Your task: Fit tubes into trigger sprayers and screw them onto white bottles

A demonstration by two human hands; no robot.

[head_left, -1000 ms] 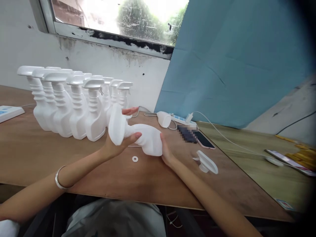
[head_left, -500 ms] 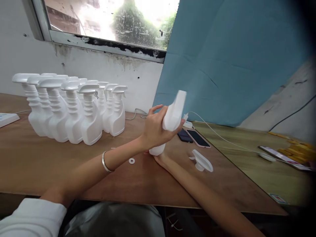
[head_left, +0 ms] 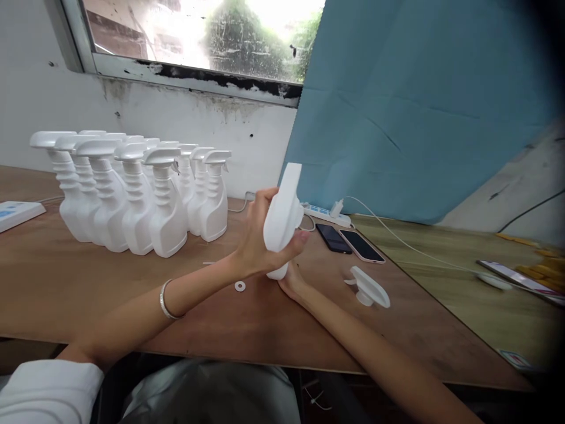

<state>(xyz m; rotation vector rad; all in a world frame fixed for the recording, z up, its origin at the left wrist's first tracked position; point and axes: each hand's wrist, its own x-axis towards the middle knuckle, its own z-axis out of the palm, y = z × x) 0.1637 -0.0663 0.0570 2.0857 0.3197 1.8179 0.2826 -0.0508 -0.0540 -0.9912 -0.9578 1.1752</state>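
Observation:
In front of me I hold a white spray bottle (head_left: 279, 273) with both hands. My left hand (head_left: 253, 241), a silver bracelet on its wrist, is closed around the white trigger spray head (head_left: 281, 215) at the top. The thumb lies across the near side. Lower down, my right hand (head_left: 292, 282) grips the bottle's body; most of its fingers are hidden behind the bottle and my left hand. To the right a loose spray head (head_left: 369, 288) lies on the brown table (head_left: 247, 330). A small white ring washer (head_left: 239, 286) lies to the left of the bottle.
Several white spray bottles (head_left: 168, 221) with heads fitted stand grouped at left. Two phones (head_left: 362, 245) lie behind the loose head, near a power strip (head_left: 329, 215) with a white cable. Another phone (head_left: 516, 280) is on the wooden surface at far right. A white device (head_left: 20, 215) sits far left.
My left hand has turned the spray head and moved slightly left, so it now shows from another side. My right hand stays on the bottle. The view has shifted slightly.

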